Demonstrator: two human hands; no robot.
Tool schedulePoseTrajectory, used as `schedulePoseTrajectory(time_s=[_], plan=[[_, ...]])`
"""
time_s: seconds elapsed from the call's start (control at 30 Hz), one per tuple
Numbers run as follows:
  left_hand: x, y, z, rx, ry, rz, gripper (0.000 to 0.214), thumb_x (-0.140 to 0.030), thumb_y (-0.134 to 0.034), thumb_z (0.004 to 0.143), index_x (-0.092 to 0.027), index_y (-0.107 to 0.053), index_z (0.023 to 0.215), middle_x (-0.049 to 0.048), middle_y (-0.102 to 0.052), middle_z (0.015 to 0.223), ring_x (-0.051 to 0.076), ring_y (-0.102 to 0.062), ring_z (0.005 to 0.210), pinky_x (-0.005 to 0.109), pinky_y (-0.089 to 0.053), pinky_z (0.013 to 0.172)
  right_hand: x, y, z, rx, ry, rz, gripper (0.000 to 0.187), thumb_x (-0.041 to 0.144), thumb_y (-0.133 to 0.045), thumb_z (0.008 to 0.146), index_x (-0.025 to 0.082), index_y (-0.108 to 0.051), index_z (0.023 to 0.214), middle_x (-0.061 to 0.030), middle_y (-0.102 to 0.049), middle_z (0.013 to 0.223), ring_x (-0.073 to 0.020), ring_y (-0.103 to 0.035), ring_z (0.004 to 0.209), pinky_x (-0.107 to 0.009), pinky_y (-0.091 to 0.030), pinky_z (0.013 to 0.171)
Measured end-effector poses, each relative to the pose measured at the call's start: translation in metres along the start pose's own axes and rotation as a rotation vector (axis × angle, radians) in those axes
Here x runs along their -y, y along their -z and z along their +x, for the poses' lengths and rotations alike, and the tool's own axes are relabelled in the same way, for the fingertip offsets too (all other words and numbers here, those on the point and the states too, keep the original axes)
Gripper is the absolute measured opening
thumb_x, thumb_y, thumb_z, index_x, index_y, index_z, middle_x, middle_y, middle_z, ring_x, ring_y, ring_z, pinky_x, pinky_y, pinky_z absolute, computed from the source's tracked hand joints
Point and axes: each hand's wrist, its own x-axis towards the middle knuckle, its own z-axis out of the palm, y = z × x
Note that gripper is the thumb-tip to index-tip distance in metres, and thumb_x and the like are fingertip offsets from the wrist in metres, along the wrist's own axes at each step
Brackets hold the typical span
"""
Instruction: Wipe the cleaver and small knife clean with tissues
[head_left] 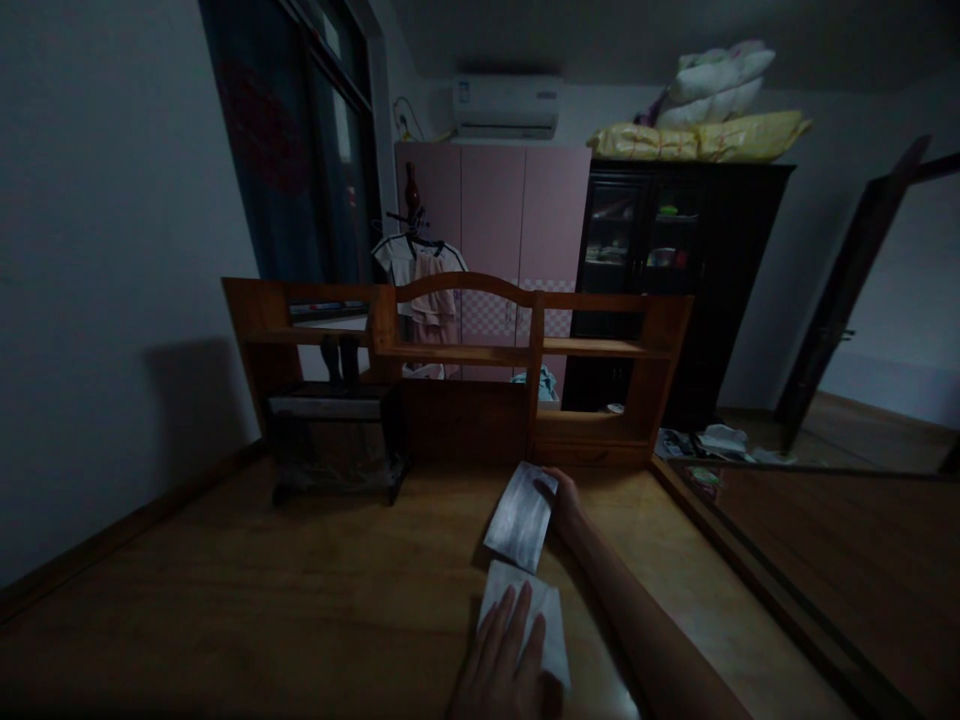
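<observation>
My right hand (564,500) reaches in from the right and grips a flat, grey, metallic blade-like piece (519,520) by its upper right edge, thumb on top. The piece is roughly rectangular, with streaks along it, and tilts over the wooden tabletop (360,600). Any handle it has is hidden. Just nearer to me, a folded white sheet (553,625) lies on the tabletop; whether it is paper or cloth I cannot tell. My left hand (501,655) rests on this sheet with its fingers stretched out and slightly apart. The metal piece's lower end is close to the sheet's far edge.
A dark rack (337,440) with two black upright handles stands at the left on the tabletop. Behind is a wooden shelf unit (465,352). A wall (127,300) borders the left side, and a raised wooden edge (739,560) runs along the right.
</observation>
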Motion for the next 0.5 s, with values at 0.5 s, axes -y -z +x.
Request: schedulePoseTrajectory(time_s=[0.5], plan=[[0.014,-0.011,-0.015,-0.043,0.178,-0.545,0.057,-0.008,-0.029,0.097,-0.027,-0.025,0.150,0.0055,-0.051,0.141,0.015,-0.043,0.133,0.027,-0.045,0.105,0.002,-0.004,-0.007,0.027,0.021,0.060,0.010,0.027,-0.064,0.070,0.020,-0.063,0.065,-0.0004,-0.065,0.058,-0.0155,-0.057,0.050,-0.026,-0.044,0.052]])
